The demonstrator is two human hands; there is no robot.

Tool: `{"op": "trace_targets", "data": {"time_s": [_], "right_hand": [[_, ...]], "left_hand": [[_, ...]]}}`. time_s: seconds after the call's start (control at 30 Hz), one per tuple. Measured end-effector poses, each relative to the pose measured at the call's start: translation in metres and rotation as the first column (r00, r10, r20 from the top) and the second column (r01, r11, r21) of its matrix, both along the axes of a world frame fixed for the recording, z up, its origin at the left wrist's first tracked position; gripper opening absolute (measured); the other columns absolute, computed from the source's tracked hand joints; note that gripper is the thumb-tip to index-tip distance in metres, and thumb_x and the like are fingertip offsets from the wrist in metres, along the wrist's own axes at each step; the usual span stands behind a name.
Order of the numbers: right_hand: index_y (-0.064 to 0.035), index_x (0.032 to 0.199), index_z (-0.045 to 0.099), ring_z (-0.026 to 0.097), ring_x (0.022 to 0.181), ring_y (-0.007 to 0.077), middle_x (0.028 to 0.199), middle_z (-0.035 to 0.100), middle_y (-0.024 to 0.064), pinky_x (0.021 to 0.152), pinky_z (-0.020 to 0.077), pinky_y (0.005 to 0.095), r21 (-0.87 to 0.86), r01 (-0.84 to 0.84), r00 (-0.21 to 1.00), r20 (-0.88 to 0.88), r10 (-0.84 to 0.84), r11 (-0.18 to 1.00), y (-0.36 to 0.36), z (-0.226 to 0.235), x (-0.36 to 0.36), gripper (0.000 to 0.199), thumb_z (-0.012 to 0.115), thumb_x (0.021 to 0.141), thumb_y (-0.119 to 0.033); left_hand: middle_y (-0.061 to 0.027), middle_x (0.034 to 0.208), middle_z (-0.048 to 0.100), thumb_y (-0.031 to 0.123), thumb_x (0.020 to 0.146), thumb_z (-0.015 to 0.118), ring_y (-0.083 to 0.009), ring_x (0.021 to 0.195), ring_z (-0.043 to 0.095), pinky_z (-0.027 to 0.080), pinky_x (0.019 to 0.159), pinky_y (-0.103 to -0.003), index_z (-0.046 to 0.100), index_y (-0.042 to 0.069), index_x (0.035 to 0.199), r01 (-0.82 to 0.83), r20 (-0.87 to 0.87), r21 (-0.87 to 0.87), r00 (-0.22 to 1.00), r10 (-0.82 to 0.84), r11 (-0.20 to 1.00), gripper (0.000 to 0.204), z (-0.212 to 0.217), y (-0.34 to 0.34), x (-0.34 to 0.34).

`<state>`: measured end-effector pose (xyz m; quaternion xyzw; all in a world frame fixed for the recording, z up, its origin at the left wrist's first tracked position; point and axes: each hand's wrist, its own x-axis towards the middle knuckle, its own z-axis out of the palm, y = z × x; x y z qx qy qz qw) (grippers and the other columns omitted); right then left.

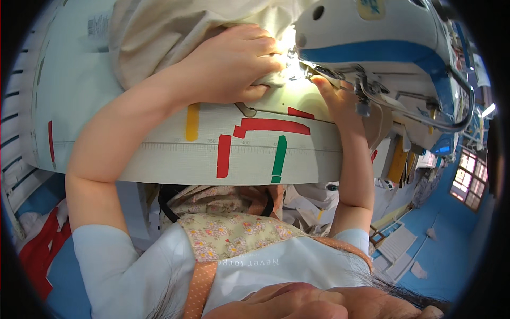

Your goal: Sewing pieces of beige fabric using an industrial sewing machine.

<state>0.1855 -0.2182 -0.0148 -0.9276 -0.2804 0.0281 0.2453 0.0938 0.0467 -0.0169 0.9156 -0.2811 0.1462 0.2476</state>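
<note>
Beige fabric (154,40) lies under the half-open left hand (241,64); whether the half-hidden right hand (340,102) grips, I cannot tell.

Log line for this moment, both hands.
left hand: on beige cloth, grip unclear | right hand: by sewing machine, partly hidden | table: coloured tape strips

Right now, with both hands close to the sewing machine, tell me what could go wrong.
The fingers of the left hand lie close to the brightly lit stitching area of the sewing machine, so a slip could get them pricked. The beige cloth lies in loose folds, so it might bunch up or pull crooked. The right hand is partly hidden by the machine's metal parts, so it could knock against them.
</note>
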Motion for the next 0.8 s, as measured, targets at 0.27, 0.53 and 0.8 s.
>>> {"op": "trace_targets", "data": {"time_s": [0.27,0.53,0.8], "right_hand": [[-0.0042,0.111,0.074,0.071,0.099,0.0317,0.106,0.074,0.0168,0.092,0.0521,0.0392,-0.115,0.050,0.998,-0.028,-0.054,0.992,-0.002,0.019,-0.004,0.050,0.075,0.083,-0.046],[-0.0084,0.092,0.077,0.073,0.085,0.0337,0.094,0.076,0.0123,0.074,0.0569,0.0447,-0.558,0.213,0.881,0.464,0.088,0.802,-0.043,0.022,0.013,0.035,0.075,0.077,-0.040],[-0.0026,0.100,0.074,0.068,0.095,0.0377,0.099,0.072,0.0204,0.083,0.0525,0.0476,-0.738,0.316,0.896,0.438,0.067,0.596,-0.089,0.014,0.050,0.037,0.074,0.079,-0.033]], "left_hand": [[-0.0098,0.097,0.065,0.018,0.074,0.071,-0.0266,0.102,0.062,0.052,0.091,-0.039,0.068,0.004,0.087,-0.036,0.078,-0.033,0.996,0.039,0.999,0.019,0.001,-0.002,-0.004],[-0.0103,0.096,0.065,0.021,0.074,0.073,-0.0271,0.101,0.062,0.052,0.090,-0.040,0.068,0.003,0.091,-0.079,0.106,-0.042,0.991,0.083,0.996,0.025,-0.009,-0.003,-0.002],[-0.0143,0.116,0.063,0.027,0.072,0.077,-0.0293,0.116,0.057,0.051,0.097,-0.039,0.065,0.000,0.104,-0.087,0.099,-0.040,0.991,0.090,0.995,0.044,0.000,0.000,-0.003]]}}
